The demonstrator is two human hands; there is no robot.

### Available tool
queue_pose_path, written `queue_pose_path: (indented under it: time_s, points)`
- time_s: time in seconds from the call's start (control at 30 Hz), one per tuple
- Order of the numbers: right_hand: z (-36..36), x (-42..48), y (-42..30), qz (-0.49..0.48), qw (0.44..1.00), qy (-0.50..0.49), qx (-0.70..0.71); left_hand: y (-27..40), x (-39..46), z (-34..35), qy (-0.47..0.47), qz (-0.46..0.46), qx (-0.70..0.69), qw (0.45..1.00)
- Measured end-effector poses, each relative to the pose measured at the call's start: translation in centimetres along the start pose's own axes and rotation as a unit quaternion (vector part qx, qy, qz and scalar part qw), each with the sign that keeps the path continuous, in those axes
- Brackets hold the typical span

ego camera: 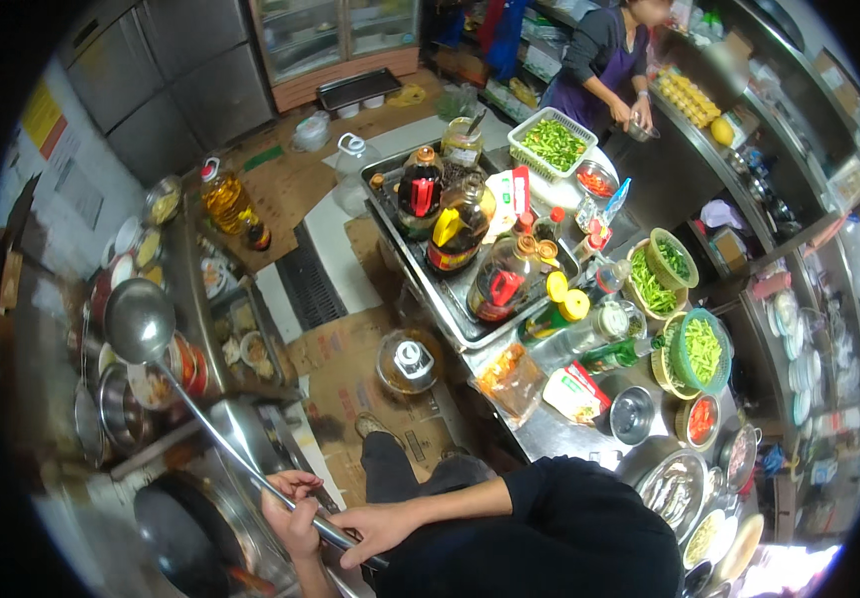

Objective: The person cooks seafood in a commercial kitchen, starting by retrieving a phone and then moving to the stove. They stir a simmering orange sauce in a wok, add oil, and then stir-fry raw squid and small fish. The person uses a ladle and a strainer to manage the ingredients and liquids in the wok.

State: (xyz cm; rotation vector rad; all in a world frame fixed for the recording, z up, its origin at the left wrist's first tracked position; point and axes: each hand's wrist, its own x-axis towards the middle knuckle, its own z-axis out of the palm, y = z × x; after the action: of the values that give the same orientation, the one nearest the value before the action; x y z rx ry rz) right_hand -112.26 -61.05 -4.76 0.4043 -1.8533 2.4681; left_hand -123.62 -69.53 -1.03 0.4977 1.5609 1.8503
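Note:
A long-handled metal ladle (209, 427) slants across the left side, its round bowl (139, 321) up and away from me. My left hand (292, 514) is wrapped around the handle, with some fingers lifted off it. Closer to my body, my right hand (381, 529) grips the handle near its end, which is hidden by my dark sleeve and torso. Below the ladle, a dark wok (179, 527) rests tilted on the stove at the lower left. Neither hand touches it.
A metal tray (452, 318) of sauce bottles stands on the worktable, beside baskets of cut green vegetables (701, 350). A large jug (409, 362) sits on the cardboard-covered floor. Stacked plates and bowls (125, 407) line the left counter. Another person (598, 67) holds a small bowl.

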Motion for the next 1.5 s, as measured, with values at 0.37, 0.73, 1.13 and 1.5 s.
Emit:
queue_pose_path:
  time_s: [0.37, 0.73, 1.13, 1.5]
  points:
    - [-27.5, -2.3, -19.5, 0.135, 0.716, 0.582, -0.361, 6.0, 24.4, 0.5, -0.179, -0.179, 0.005, 0.967]
    - [-59.9, -7.3, -14.9, 0.102, 0.613, 0.777, -0.100, 7.1, 47.2, 8.8, -0.420, -0.334, 0.056, 0.842]
    - [-64.8, -6.9, -15.9, 0.090, 0.474, 0.872, -0.086, 5.9, 65.7, 24.3, -0.510, -0.438, 0.234, 0.702]
    - [-66.8, -3.5, -16.8, 0.257, 0.359, 0.833, -0.334, 3.8, 75.3, 30.4, -0.619, -0.442, 0.277, 0.587]
